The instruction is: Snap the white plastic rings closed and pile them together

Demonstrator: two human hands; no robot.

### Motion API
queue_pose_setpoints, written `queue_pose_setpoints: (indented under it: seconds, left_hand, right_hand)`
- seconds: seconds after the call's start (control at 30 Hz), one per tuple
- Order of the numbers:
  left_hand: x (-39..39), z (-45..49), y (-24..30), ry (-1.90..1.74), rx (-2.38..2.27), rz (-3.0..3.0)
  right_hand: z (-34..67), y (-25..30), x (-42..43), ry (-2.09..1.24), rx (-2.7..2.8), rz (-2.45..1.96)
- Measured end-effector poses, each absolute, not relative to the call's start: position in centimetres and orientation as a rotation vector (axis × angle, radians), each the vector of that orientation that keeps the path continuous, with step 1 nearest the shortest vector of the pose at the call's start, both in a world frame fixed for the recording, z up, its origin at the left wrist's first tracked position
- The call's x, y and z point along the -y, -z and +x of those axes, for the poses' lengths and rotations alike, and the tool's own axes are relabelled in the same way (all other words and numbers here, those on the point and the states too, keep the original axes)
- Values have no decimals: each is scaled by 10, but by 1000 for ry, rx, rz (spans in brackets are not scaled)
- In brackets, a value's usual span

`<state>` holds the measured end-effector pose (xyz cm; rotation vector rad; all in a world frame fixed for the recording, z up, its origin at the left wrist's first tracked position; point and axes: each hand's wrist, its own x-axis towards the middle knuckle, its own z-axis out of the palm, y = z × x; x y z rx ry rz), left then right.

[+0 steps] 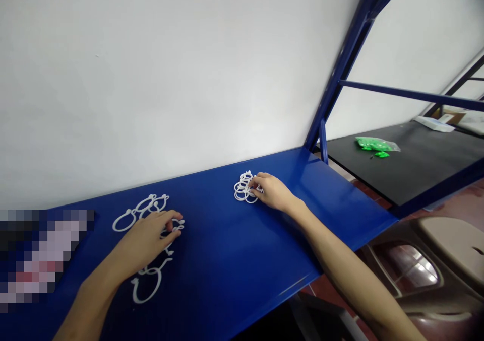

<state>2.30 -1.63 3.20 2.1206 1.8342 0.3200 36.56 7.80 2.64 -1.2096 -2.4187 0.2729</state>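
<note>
White plastic rings with an opening and small ball ends, which look like shower curtain rings, lie in two groups on a blue tabletop [212, 240]. The left group is spread out, with one ring [124, 222] at its far side and another [147, 286] nearer me. My left hand [149, 235] hovers over its middle, thumb and forefinger apart, and hides some rings. Further right, a tighter pile of rings [242, 186] sits near the wall. My right hand [269, 189] reaches into its right side, fingertips curled around a ring; the hand partly covers the pile.
A white wall [170, 79] rises behind the table. Blue metal framing [340, 69] stands at the right end. Beyond it, a black table [397, 175] holds a bag of green pieces [374, 144]. A brown plastic stool [427, 265] is at lower right. A blurred patch covers the far left.
</note>
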Motion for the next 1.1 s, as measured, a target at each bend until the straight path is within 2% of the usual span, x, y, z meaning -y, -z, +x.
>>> queue_pose_setpoints:
  seconds: [0.2,0.53,0.63,0.8,1.1]
  left_hand:
    - [14,28,-33,-409,-1841,2097]
    - [25,47,-53,-846,-1904,1838]
    - [29,64,-53,-959,-1778,1662]
    - [32,88,-43,-1003,-1601,1512]
    - [35,98,-31,-1016,-1564,1488]
  right_hand:
    - [365,-28,-76,-276,2408,-1186]
    - [347,-31,-57,-147,2261,-1001]
    - [330,-29,-37,-308,2232,-839]
    - [304,-21,-8,-861,2114,-696]
    - [302,-9,-10,-827,2056,-714]
